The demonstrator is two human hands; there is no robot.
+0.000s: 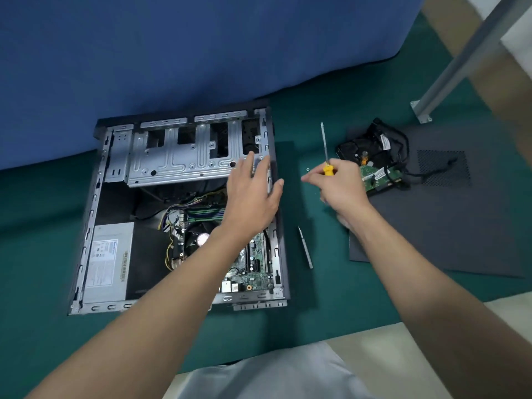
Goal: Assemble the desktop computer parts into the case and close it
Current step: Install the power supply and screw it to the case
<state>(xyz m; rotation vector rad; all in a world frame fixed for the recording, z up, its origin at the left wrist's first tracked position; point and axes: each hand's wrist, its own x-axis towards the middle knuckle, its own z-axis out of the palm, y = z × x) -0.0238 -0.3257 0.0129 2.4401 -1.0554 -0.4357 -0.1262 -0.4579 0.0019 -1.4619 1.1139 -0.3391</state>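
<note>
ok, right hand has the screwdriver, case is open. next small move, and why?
Likely pick up what looks like a loose screw: the right hand, gripping the screwdriver, has its fingertips just beside it, and the left hand lies open over the drive cage, seemingly steadying it.

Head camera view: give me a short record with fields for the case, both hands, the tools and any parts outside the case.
case: computer case open, lying flat on the green mat; power supply and motherboard inside
left hand: fingers straight, over the drive cage near the case's right wall; contact unclear
right hand: grips a yellow-handled screwdriver, shaft pointing away
spare tool: slim metal tool on the mat, right of the case
parts outside: hard drive with cables, on the dark side panel
</note>
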